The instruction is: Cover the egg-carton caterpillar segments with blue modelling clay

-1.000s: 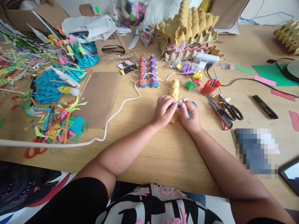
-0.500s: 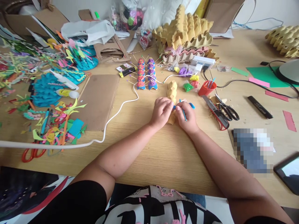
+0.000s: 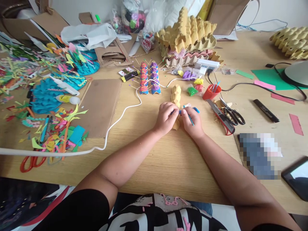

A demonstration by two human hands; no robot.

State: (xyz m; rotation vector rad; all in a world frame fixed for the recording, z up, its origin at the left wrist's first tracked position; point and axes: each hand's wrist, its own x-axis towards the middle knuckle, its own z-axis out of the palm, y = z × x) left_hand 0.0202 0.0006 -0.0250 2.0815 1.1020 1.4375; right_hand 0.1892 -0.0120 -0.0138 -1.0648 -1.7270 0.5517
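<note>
My left hand [image 3: 166, 118] is closed in a pinch, its fingertips on a bit of blue modelling clay [image 3: 180, 112]. Close beside it, my right hand [image 3: 193, 121] is closed too, with a thin blue stick tool [image 3: 188, 115] slanting out between thumb and fingers. More blue clay with clear wrapping shows behind the right fingers. A yellow egg-carton strip [image 3: 176, 94] lies lengthwise under and behind both hands, its middle hidden by them. Farther back stand two painted egg-carton strips, one red and blue [image 3: 143, 78], one purple and blue [image 3: 155, 77], with pins sticking out.
Right of my hands are a red cup [image 3: 211, 91] of sticks, a box cutter [image 3: 220, 115] and black scissors [image 3: 232, 112]. Small clay packets [image 3: 192, 91] lie behind. A white cable [image 3: 120, 117] crosses the left side, near cardboard [image 3: 99, 109] and paper scraps. Egg trays [image 3: 190, 32] are stacked behind.
The view has shifted slightly. The blue stick tool now leans a little differently in my right hand, and more blue shows by the left fingertips. Both hands remain together over the yellow strip.
</note>
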